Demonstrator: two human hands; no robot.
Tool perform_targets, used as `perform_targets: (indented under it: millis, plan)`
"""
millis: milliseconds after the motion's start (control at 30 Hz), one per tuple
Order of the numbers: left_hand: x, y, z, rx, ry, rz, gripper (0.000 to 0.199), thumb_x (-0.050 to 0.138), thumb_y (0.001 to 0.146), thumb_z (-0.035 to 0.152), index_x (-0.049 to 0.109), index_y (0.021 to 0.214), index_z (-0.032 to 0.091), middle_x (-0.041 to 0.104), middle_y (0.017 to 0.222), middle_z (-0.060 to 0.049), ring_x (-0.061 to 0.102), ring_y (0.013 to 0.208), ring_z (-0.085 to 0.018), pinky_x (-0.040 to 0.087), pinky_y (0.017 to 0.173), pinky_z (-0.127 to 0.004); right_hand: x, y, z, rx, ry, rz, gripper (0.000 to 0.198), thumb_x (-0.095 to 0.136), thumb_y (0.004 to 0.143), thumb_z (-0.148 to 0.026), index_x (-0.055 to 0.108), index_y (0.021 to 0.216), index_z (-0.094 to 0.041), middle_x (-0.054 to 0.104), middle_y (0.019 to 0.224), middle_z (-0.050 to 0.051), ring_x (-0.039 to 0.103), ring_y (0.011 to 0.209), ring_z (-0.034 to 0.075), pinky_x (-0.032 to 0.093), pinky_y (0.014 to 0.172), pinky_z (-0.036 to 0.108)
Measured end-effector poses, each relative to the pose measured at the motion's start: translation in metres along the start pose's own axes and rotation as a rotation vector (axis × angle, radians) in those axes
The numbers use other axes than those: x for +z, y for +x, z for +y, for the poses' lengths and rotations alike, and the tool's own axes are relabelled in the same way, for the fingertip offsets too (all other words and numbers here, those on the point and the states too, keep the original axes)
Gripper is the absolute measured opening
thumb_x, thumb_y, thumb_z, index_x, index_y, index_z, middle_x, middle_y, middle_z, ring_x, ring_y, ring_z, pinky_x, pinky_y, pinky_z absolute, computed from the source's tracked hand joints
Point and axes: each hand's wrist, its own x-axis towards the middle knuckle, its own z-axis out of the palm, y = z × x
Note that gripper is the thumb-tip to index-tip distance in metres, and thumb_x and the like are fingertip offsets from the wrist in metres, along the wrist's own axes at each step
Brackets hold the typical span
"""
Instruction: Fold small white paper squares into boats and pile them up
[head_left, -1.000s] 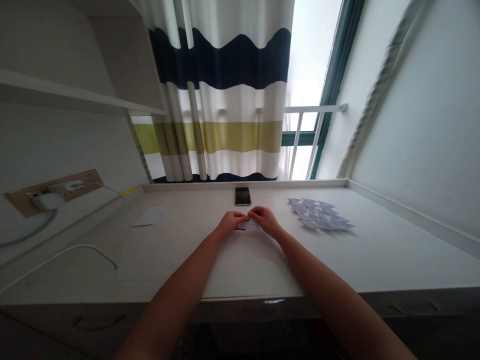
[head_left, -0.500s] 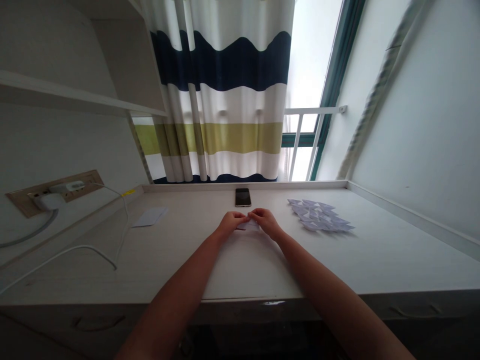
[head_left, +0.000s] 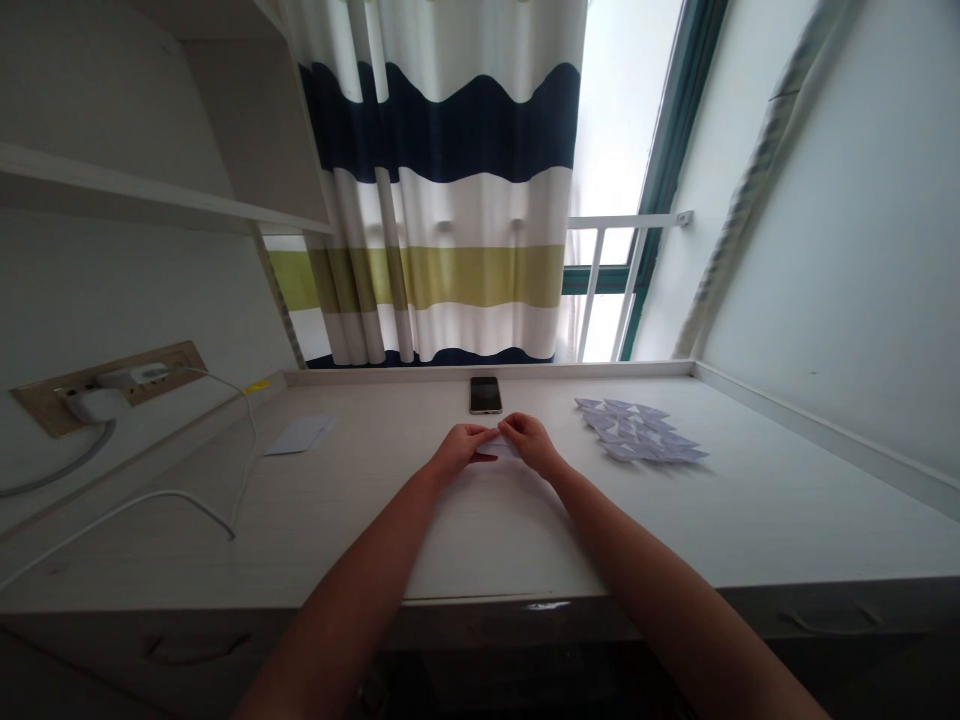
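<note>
A small piece of white paper (head_left: 498, 446) is held between my two hands, above the middle of the desk. My left hand (head_left: 459, 449) pinches its left side, with one finger stretched along the lower edge. Thumb and fingertips of my right hand (head_left: 527, 440) close on the paper's top right part. Much of the paper is hidden by the fingers, so its folds are hard to make out. To the right lie several folded white paper pieces (head_left: 637, 432), pointed and set in overlapping rows. A stack of flat white paper (head_left: 300, 435) rests on the left.
A dark-screened phone (head_left: 485, 395) lies just beyond my hands. White cables (head_left: 244, 470) run across the desk's left side from chargers in a wall socket (head_left: 112, 385). A raised rim (head_left: 420, 375) edges the back of the desk (head_left: 495, 550), below a striped curtain (head_left: 450, 220).
My right hand has risen very slightly at the paper's upper edge. The paper shows a little differently between the fingers, and my left finger beneath it is more visible.
</note>
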Motion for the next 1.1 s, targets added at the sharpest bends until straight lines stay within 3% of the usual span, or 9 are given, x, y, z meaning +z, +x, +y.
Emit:
perform_targets:
  millis: [267, 600, 900, 1100]
  plan:
    - [0.0001, -0.0010, 0.0019, 0.065, 0.027, -0.068, 0.029, 0.067, 0.064, 0.034, 0.065, 0.075, 0.008, 0.064, 0.071, -0.005, 0.060, 0.067, -0.014, 0.053, 0.067, -0.030, 0.0001, 0.0014, 0.0020, -0.001, 0.057, 0.025, 0.021, 0.050, 0.068, -0.037, 0.053, 0.062, -0.016, 0.051, 0.056, -0.001, 0.045, 0.053, 0.011, 0.035, 0.050, 0.024]
    - [0.0028, -0.0007, 0.0016, 0.043, 0.106, -0.066, 0.030, 0.058, 0.072, 0.038, 0.059, 0.078, 0.009, 0.063, 0.060, -0.006, 0.063, 0.056, -0.018, 0.052, 0.056, -0.029, -0.0022, 0.0013, 0.0008, 0.002, 0.124, 0.023, 0.022, 0.052, 0.067, -0.038, 0.054, 0.062, -0.016, 0.052, 0.056, -0.001, 0.047, 0.054, 0.012, 0.037, 0.050, 0.024]
    - [-0.0013, -0.0021, 0.0015, -0.003, 0.141, -0.093, 0.035, 0.065, 0.062, 0.042, 0.060, 0.076, 0.011, 0.062, 0.066, -0.005, 0.062, 0.059, -0.017, 0.049, 0.056, -0.028, -0.0026, -0.0011, -0.0010, -0.015, 0.090, -0.054, 0.021, 0.054, 0.067, -0.036, 0.054, 0.061, -0.016, 0.051, 0.055, -0.001, 0.045, 0.053, 0.011, 0.035, 0.050, 0.024]
    - [-0.0030, -0.0020, 0.0039, -0.012, 0.187, 0.026, 0.032, 0.069, 0.054, 0.039, 0.064, 0.069, 0.013, 0.058, 0.066, -0.003, 0.056, 0.064, -0.013, 0.045, 0.056, -0.025, -0.0027, -0.0002, -0.0001, -0.024, 0.123, -0.095, 0.024, 0.054, 0.069, -0.038, 0.058, 0.065, -0.015, 0.054, 0.057, -0.001, 0.047, 0.054, 0.011, 0.036, 0.051, 0.024]
